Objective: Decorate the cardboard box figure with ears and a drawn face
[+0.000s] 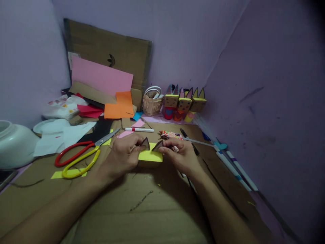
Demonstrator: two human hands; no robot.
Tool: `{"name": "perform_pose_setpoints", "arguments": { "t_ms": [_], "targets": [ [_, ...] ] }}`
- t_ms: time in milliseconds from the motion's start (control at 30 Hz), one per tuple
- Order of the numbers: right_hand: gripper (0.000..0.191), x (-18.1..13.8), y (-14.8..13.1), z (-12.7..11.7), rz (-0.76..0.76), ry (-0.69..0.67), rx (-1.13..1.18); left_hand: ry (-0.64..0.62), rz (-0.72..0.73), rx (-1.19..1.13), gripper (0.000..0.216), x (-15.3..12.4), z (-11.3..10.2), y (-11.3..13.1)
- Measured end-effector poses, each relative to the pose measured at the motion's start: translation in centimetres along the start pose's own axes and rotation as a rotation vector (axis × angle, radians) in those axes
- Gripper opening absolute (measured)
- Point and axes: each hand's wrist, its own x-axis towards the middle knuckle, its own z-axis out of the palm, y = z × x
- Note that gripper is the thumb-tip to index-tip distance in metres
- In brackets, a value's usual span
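A small box with a bright yellow top [150, 156] and a brown cardboard front sits on the cardboard work sheet between my hands. My left hand [127, 149] pinches a dark-edged cardboard triangle [145, 143] at the box's left side. On the other side, my right hand [181, 154] pinches a matching triangle [157, 146], which leans inward over the yellow top. Whether the triangles are fixed to the box I cannot tell. Scissors [83, 152] with one red and one yellow handle lie left of my left hand.
Finished box figures with pointed ears [185, 101] stand at the back beside a small basket [152, 101]. A marker [139, 129] lies beyond my hands. Orange paper [119, 108], pink card [101, 74] and a white jar [15, 145] are at left. More markers [236, 169] lie along the right wall.
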Motion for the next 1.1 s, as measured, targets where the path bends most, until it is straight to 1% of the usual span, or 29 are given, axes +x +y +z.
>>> {"name": "perform_pose_setpoints", "arguments": {
  "t_ms": [133, 367, 500, 733, 867, 1100],
  "targets": [
    [0.005, -0.01, 0.06, 0.02, -0.008, 0.014, -0.003, 0.002, 0.021, 0.018, 0.013, -0.03, -0.03, -0.15],
    [0.007, -0.13, -0.05, 0.11, -0.036, 0.011, -0.042, 0.011, 0.078, -0.078, 0.011, -0.21, -0.33, -0.27],
    [0.006, -0.08, 0.13, 0.18, -0.028, 0.022, -0.039, -0.024, 0.129, -0.051, 0.015, 0.16, -0.26, -0.27],
    [0.007, -0.11, 0.21, 0.30, -0.040, 0.034, -0.041, -0.008, 0.181, -0.045, 0.016, 0.53, -0.11, -0.62],
    [0.007, -0.12, 0.05, 0.28, -0.051, 0.030, -0.054, -0.029, 0.146, -0.047, 0.018, 0.52, -0.25, -0.59],
    [0.008, -0.13, -0.19, 0.24, -0.051, 0.036, -0.076, -0.047, 0.069, -0.042, 0.015, 0.69, -0.28, -0.68]
  ]
}}
